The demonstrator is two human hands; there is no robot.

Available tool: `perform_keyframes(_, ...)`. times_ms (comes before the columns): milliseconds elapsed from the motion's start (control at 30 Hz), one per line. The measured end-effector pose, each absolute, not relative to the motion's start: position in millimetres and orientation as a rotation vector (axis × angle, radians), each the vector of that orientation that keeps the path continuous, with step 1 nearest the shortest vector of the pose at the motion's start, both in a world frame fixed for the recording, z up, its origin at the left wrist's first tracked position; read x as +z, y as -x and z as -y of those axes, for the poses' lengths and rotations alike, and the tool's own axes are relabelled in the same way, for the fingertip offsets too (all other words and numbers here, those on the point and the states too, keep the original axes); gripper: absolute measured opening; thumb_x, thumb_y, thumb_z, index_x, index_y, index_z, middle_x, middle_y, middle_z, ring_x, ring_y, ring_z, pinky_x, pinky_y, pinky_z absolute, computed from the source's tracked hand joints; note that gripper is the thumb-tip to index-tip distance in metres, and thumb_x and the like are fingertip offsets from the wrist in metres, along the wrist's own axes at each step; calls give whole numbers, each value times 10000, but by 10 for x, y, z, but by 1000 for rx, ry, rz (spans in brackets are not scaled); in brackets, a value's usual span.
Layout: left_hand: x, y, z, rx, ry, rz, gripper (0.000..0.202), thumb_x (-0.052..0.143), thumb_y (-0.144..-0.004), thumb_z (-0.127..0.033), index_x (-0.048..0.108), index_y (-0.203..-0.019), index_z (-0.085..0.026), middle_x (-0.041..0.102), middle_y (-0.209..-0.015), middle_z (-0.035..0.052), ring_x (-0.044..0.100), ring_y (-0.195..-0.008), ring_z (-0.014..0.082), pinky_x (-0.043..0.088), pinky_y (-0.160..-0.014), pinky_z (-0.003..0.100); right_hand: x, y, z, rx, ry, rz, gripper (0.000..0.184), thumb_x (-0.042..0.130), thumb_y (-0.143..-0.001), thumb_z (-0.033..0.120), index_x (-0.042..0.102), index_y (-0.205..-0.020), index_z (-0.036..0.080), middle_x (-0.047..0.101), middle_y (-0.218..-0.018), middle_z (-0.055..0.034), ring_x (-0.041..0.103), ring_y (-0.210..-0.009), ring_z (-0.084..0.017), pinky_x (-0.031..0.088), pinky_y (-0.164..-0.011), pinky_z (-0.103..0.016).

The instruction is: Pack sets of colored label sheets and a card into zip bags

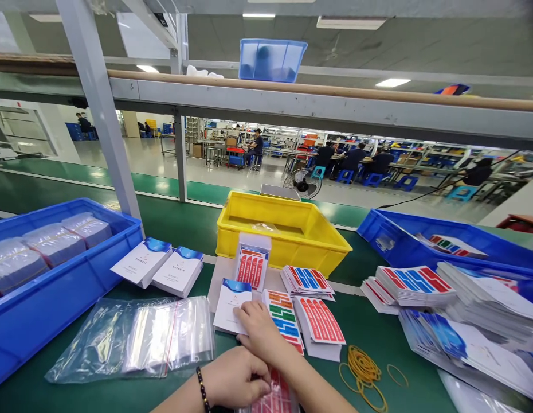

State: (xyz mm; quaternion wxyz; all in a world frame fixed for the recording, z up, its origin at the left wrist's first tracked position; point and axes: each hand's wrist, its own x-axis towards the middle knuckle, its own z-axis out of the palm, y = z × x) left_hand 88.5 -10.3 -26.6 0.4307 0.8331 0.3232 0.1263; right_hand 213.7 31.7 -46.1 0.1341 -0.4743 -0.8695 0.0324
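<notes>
My right hand (260,327) reaches over a white booklet with a blue top edge (228,297), its bent fingers and thumb at the lower right corner. Below, my left hand (240,376), with a beaded bracelet at the wrist, has curled fingers on a clear plastic bag (275,396) with red-printed sheets in it. The right forearm partly covers this bag. Close to my right hand lie multicoloured sticker sheets (283,312), a stack of red sticker sheets (320,324) and blue-and-red sheets (307,279). More red sheets (251,269) stand in a holder behind.
A yellow bin (283,246) stands ahead. Blue bins (69,298) (421,229) flank the bench. Left are booklet stacks (178,272) and clear bags (150,335); right are rubber bands (363,367), sticker stacks (416,285) and loose booklets (468,350). A shelf beam (292,103) crosses above.
</notes>
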Motion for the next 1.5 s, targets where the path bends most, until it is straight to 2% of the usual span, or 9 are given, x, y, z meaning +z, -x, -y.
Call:
perform_keyframes(100,-234,-890,120,360,-1981,-812,159,508,-699,-159,667,-686,-162,622,-623,-6,490,-561,108,331,-532,192,-434,-2147,-329,73,1372,2530,108,607,-714,184,646,-815,176,595,-801,-67,521,-787,-224,394,-751,-372)
perform_keyframes(233,-267,-921,107,486,-1671,-795,331,508,-748,-413,606,-597,-136,469,-473,-32,376,-433,84,276,-441,198,-331,-2395,-276,-21,1289,2359,207,440,-836,147,642,-870,176,587,-811,-73,517,-768,-199,390,-697,-335)
perform_keyframes(400,-334,-930,5,567,-843,-696,774,220,-709,-743,578,-968,-108,521,-422,-4,395,-299,101,273,-348,197,-37,-2754,45,-28,1027,2209,236,407,-866,137,594,-998,193,580,-814,-67,525,-740,-180,405,-639,-299)
perform_keyframes(533,-352,-932,-11,606,-557,-624,480,467,-759,-477,585,-986,-71,662,-644,90,585,-482,163,401,-445,233,161,-2890,337,220,938,2361,197,423,-867,182,588,-969,217,591,-840,-61,540,-755,-183,425,-653,-305)
perform_keyframes(667,-339,-963,49,678,-517,-686,269,591,-643,-154,619,-896,-66,697,-784,116,645,-722,220,461,-666,292,137,-3021,190,320,1205,2216,229,349,-892,214,576,-911,197,604,-849,-76,554,-803,-192,435,-719,-317)
perform_keyframes(933,-303,-926,77,542,-673,-518,354,712,-634,-266,649,-922,-68,697,-853,150,647,-828,265,438,-815,377,-79,-3038,-653,383,1852,2279,87,549,-706,140,558,-787,169,587,-819,-43,545,-751,-177,384,-635,-247)
perform_keyframes(1233,-304,-926,78,494,-756,-503,435,730,-607,-376,673,-904,-63,694,-879,164,655,-782,241,459,-795,349,-205,-2944,-954,498,1906,2385,459,760,-462,160,588,-888,158,573,-929,-72,528,-887,-241,383,-709,-272)
perform_keyframes(1400,-319,-940,89,502,-748,-543,409,726,-602,-371,674,-866,-63,693,-887,161,649,-813,255,440,-834,373,-113,-2977,-895,523,1767,2255,43,614,-648,135,612,-689,150,596,-882,-76,556,-838,-211,392,-738,-288)
perform_keyframes(1500,-308,-960,100,513,-702,-584,361,726,-597,-325,667,-840,-65,696,-872,157,647,-824,267,430,-848,390,12,-3111,-826,571,1637,2094,155,487,-776,198,627,-715,175,633,-832,-46,579,-808,-186,417,-745,-288)
